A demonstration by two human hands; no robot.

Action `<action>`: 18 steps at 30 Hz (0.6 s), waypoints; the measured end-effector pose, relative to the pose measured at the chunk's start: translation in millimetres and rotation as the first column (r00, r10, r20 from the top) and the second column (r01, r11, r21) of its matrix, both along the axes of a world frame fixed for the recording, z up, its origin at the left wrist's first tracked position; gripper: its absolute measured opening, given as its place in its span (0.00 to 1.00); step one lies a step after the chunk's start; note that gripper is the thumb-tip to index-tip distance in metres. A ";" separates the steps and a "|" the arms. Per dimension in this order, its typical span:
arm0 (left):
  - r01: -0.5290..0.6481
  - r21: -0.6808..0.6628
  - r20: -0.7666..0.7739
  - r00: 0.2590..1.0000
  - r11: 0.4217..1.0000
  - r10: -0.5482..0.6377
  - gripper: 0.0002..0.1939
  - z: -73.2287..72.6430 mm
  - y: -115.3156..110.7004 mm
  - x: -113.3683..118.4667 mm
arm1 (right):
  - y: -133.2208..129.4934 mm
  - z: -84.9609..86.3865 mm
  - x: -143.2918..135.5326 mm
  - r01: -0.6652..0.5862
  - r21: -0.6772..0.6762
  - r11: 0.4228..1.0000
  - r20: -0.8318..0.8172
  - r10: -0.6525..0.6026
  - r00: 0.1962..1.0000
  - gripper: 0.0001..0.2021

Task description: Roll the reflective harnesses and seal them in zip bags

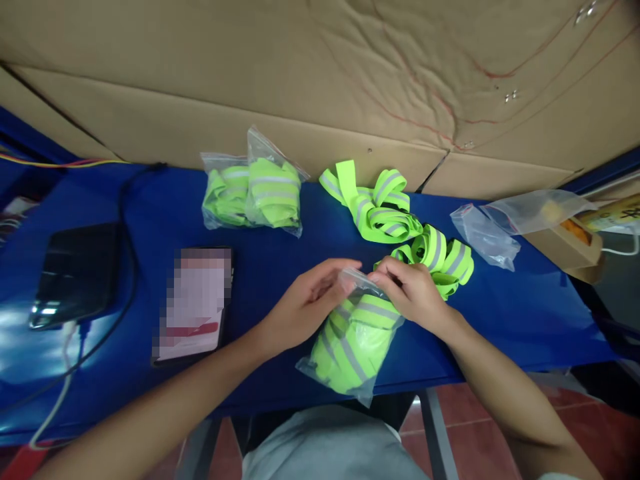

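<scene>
A clear zip bag (367, 283) is pinched at its top edge between my two hands, over the front edge of the blue table. Inside it lies a folded neon-yellow reflective strap (357, 343) with silver stripes. My left hand (320, 287) grips the left end of the bag's mouth, fingers closed. On the right end, my right hand (410, 287) is closed with thumb and fingers together. Just behind my right hand are loose coiled reflective straps (435, 253), and more loops of loose strap (385, 213) spread farther back.
Two filled zip bags (255, 190) stand against the cardboard panel (200, 113). Some clear bags (493, 237) and a small cardboard box (570, 243) lie at right. A phone (197, 303), a black device (80, 273) and cables (127, 233) occupy the left of the table (270, 267).
</scene>
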State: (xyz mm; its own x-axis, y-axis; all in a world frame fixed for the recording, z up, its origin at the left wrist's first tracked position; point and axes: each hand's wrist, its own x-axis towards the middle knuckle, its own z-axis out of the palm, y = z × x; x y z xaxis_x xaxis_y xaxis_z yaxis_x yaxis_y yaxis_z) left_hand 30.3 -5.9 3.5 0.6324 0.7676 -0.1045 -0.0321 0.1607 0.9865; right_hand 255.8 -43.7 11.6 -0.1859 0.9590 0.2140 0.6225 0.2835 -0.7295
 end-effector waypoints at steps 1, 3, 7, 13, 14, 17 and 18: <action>0.053 -0.057 0.021 0.998 0.997 -0.052 0.28 -0.8 -0.4 -0.1 | -0.6 -0.4 0.5 0.017 0.030 0.999 0.027 -0.018 0.999 0.16; 0.130 -0.120 0.029 0.991 0.984 -0.128 0.42 -1.7 -2.3 -0.3 | -1.5 -0.8 1.5 0.060 0.082 0.995 0.024 -0.063 0.998 0.15; 0.021 -0.076 0.008 1.000 0.997 -0.020 0.37 -3.6 -1.5 -0.9 | 1.0 -1.5 6.5 0.223 0.215 0.951 -0.100 -0.206 0.973 0.13; -0.433 0.356 0.080 0.897 0.828 0.435 0.38 12.5 37.2 5.2 | 18.1 -7.0 20.9 0.455 0.257 0.852 -0.273 -0.388 0.880 0.16; -0.442 0.431 0.098 0.889 0.786 0.447 0.40 19.7 46.0 6.4 | 20.5 -8.8 21.8 0.439 0.255 0.861 -0.223 -0.389 0.894 0.15; -0.438 0.587 0.125 0.880 0.681 0.459 0.44 40.7 76.1 3.5 | 25.0 -14.4 20.5 0.299 0.267 0.916 -0.025 -0.303 0.953 0.12; -0.439 0.632 0.131 0.873 0.639 0.470 0.45 45.2 88.0 -0.1 | 25.6 -15.7 19.4 0.250 0.268 0.930 0.027 -0.267 0.963 0.11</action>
